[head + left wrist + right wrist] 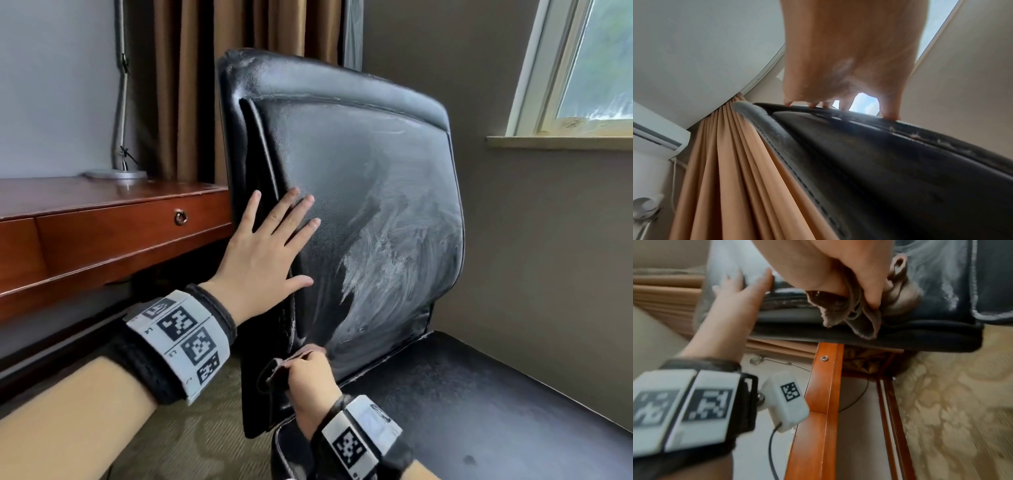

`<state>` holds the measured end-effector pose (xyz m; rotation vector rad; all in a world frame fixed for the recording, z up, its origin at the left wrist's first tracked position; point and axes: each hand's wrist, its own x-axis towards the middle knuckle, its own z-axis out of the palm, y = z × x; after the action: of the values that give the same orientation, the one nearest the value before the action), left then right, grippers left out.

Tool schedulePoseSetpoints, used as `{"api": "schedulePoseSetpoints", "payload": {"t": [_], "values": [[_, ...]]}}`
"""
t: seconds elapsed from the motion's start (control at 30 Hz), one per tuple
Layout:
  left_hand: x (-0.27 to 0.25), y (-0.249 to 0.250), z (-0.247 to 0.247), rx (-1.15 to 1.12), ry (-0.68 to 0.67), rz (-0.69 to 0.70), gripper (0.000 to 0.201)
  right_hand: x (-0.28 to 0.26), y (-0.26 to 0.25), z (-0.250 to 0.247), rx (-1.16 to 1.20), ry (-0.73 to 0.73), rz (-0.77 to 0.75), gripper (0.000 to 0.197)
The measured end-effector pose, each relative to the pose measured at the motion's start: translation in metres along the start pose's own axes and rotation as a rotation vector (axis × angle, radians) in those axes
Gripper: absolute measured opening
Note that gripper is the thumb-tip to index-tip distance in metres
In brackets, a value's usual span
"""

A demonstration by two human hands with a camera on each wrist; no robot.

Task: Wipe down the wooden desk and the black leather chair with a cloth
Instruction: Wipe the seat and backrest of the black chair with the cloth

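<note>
The black leather chair's backrest point(359, 178) fills the middle of the head view, with pale wipe streaks low on its face. My left hand point(270, 246) lies flat on the backrest's left edge, fingers straight and spread; in the left wrist view its fingertips point(890, 115) touch the chair's rim point(859, 146). My right hand point(310, 380) grips a bunched brown cloth point(274, 371) against the bottom left of the backrest, just above the seat point(479, 411). The right wrist view shows the cloth point(863, 316) pinched under the thumb. The wooden desk point(102, 219) stands to the left.
A lamp base point(114, 173) sits on the desk's back edge, with brown curtains point(185, 85) behind. A window point(589, 68) is at the upper right. Patterned carpet point(191, 442) lies below, and the chair's back stands close to the desk's drawer front.
</note>
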<state>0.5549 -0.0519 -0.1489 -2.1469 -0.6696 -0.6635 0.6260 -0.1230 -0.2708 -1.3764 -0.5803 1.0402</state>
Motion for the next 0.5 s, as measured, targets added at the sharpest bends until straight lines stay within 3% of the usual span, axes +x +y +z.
{"api": "schedulePoseSetpoints", "payload": {"t": [0.13, 0.23, 0.27, 0.33, 0.4, 0.5], "values": [[0.000, -0.005, 0.001, -0.026, 0.007, 0.021, 0.080, -0.031, -0.027, -0.027, 0.096, -0.248, -0.029, 0.032], [0.000, -0.010, 0.002, -0.063, 0.035, 0.031, 0.063, -0.062, -0.060, -0.056, 0.085, -0.276, -0.363, 0.012], [0.001, -0.010, 0.002, -0.077, 0.050, 0.028, 0.057, -0.062, -0.060, -0.061, -0.054, -0.226, -0.540, 0.011], [0.002, -0.010, 0.003, -0.090, 0.081, 0.030, 0.050, -0.053, -0.050, -0.058, -0.538, -0.025, -0.878, 0.038], [0.002, -0.012, 0.003, -0.088, 0.117, 0.031, 0.048, -0.031, -0.019, -0.047, -0.927, -0.039, -1.064, 0.060], [-0.002, -0.016, 0.003, -0.068, 0.149, 0.038, 0.048, -0.013, 0.021, -0.039, -1.108, -0.073, -1.152, 0.056]]}}
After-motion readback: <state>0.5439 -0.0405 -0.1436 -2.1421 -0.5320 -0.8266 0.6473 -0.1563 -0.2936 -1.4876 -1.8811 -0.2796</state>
